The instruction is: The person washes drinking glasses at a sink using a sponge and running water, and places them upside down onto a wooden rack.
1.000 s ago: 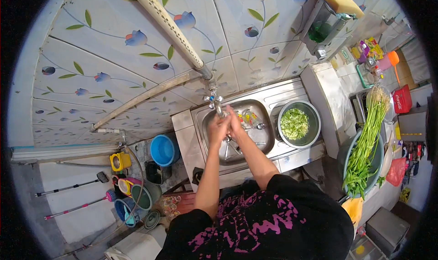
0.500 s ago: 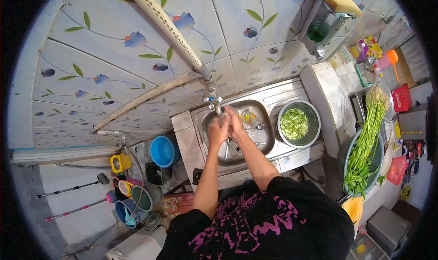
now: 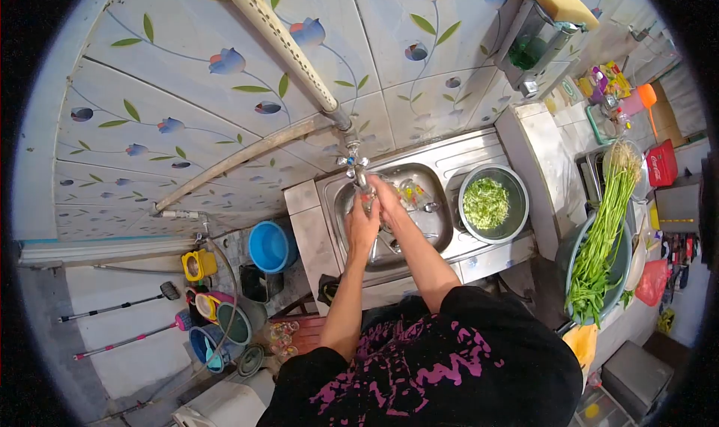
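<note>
Under the chrome tap (image 3: 353,162), my left hand (image 3: 362,221) and my right hand (image 3: 385,199) are close together over the steel sink (image 3: 446,232). Their fingers look curled, partly hidden behind the spout and each other. Whatever they may hold cannot be made out. Beside my right hand, a clear item with yellow and red marks (image 3: 411,195) lies in the basin. A shiny metal piece (image 3: 431,207) sits near it, and more utensils lie below my hands. On the drainboard to the right, a grey bowl (image 3: 518,221) contains chopped greens (image 3: 486,204).
A basin (image 3: 623,255) of long green stalks (image 3: 603,236) stands on the right counter. A soap dispenser (image 3: 530,49) hangs on the tiled wall. Left of the sink are a blue bucket (image 3: 271,246), a hose (image 3: 231,270) and several smaller pails.
My hands stay together under the tap, and their fingers have shifted slightly against each other. The whole view has moved a little; bowl and greens stay in place.
</note>
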{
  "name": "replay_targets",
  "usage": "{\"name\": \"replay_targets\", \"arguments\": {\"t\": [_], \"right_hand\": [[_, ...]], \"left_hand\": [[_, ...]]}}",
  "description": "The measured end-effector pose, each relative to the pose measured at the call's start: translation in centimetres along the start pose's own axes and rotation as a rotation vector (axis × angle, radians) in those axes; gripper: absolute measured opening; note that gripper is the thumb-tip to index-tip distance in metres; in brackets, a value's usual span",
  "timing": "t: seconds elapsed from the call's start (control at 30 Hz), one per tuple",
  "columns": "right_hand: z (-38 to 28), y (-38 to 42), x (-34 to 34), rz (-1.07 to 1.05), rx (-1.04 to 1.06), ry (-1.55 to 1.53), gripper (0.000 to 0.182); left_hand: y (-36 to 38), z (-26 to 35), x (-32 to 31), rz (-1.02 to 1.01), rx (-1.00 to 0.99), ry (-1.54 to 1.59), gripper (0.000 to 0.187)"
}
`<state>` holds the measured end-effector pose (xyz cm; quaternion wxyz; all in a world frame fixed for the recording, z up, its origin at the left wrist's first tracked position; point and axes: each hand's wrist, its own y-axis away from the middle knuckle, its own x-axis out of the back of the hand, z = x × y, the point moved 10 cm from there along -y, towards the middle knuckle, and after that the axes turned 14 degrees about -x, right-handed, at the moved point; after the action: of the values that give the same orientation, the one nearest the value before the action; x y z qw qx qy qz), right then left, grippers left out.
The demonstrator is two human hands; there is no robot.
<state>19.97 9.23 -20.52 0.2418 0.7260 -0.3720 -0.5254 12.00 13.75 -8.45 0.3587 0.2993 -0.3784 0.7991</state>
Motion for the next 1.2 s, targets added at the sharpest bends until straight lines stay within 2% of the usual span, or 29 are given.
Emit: {"name": "replay_targets", "arguments": {"t": [0.07,0.1,0.17,0.2,0.23,0.3,0.33,0.37,0.4,0.47,0.5,0.6,0.7,0.77,0.87,0.9,1.0,1.07,1.13,1.17,1.2], "right_hand": [[0.3,0.4,-0.4,-0.069,-0.025,-0.059,0.041],[0.4,0.8,-1.2,-0.143,-0.052,-0.114,0.042],[0.8,1.0,-1.6,-0.217,-0.079,-0.170,0.043],[0.9,1.1,-1.5,-0.295,-0.093,-0.144,0.045],[1.1,1.2,-1.5,-0.373,-0.108,-0.117,0.048],[2.1,0.5,-2.0,-0.454,-0.122,-0.094,0.051],[2.0,-0.5,-1.4,-0.319,-0.039,-0.037,0.056],[1.7,-1.3,-0.8,-0.182,0.044,0.021,0.061],[1.4,-1.5,0.5,-0.041,0.124,0.079,0.066],[0.6,0.4,-0.1,-0.029,0.144,0.123,0.070],[0.5,1.0,-0.2,-0.016,0.160,0.159,0.074],[1.2,0.4,1.1,0.044,0.167,0.169,0.078],[2.2,-1.4,2.8,0.119,0.141,0.111,0.078],[0.4,-1.0,2.7,0.133,0.195,0.173,0.076],[-1.5,0.5,2.0,0.143,0.204,0.218,0.074],[-1.6,0.9,1.6,0.140,0.185,0.236,0.073],[-0.3,1.4,1.1,0.152,0.094,0.272,0.070],[1.1,1.2,0.3,0.156,-0.028,0.293,0.066],[0.7,0.7,0.4,0.145,0.008,0.284,0.064],[0.7,-0.2,0.7,0.134,0.041,0.272,0.061],[0.7,-1.1,1.0,0.124,0.074,0.258,0.059]], "left_hand": [[0.3,-0.6,-0.4,-0.119,0.219,0.070,0.050],[-0.2,-1.0,-0.2,-0.116,0.218,0.069,0.050],[1.6,-5.1,-3.7,-0.363,0.697,0.522,0.053],[3.4,-5.2,-5.7,-0.486,0.934,0.756,0.056],[3.3,-5.5,-6.0,-0.484,0.933,0.759,0.056],[0.8,-6.5,-5.0,-0.459,0.586,0.434,0.059],[-0.8,-5.7,-4.1,-0.443,0.410,0.273,0.061],[-1.1,-5.3,-4.3,-0.443,0.407,0.275,0.061],[-1.8,-4.6,-3.3,-0.353,0.340,0.116,0.062],[-3.9,-2.3,-0.7,-0.160,0.198,-0.203,0.064],[-4.2,-3.0,-1.2,-0.161,0.195,-0.201,0.064],[-3.1,-6.3,-5.8,-0.451,0.442,0.116,0.077],[-3.2,-4.9,-6.0,-0.395,0.443,0.283,0.079],[-2.9,-3.9,-6.3,-0.366,0.439,0.363,0.080],[-1.8,-1.3,-5.6,-0.222,0.270,0.376,0.080],[-2.1,-1.8,-5.5,-0.221,0.272,0.372,0.080],[-1.2,-4.8,-6.3,-0.425,0.612,0.382,0.053],[-0.8,-7.7,-7.7,-0.411,0.619,0.449,0.053],[-0.2,-10.2,-9.7,-0.387,0.625,0.575,0.054],[-0.2,-9.6,-9.6,-0.387,0.623,0.570,0.054],[-0.6,-8.2,-8.7,-0.309,0.499,0.450,0.054]]}}
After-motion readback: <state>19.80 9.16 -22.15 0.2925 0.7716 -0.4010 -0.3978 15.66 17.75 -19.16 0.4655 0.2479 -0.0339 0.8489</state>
